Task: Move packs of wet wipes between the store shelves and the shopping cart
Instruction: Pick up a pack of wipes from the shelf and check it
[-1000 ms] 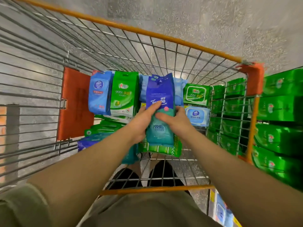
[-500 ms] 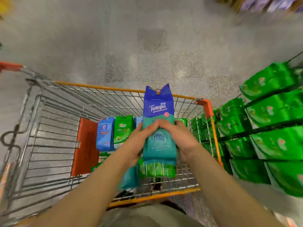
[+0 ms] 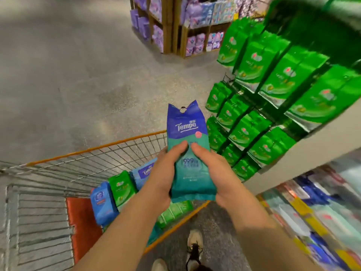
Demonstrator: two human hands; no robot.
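Grey speckled floor [image 3: 68,79] fills the background, with purple goods on wooden racks [image 3: 175,28] farther off. At left, the wire shopping cart [image 3: 93,151] is seen holding several packs: a blue pack [image 3: 102,204], a green pack [image 3: 121,189] and others partly hidden, so much unloading is judged to remain. Above the cart's near corner, a blue-and-teal Tempo pack [image 3: 188,153] is held upright, gripped from one side by the left hand [image 3: 166,178] and from the other by the right hand [image 3: 214,177], fingers curled round its edges. At right, shelves [image 3: 312,145] are stocked with green packs [image 3: 273,79]; the held pack is not yet shelved.
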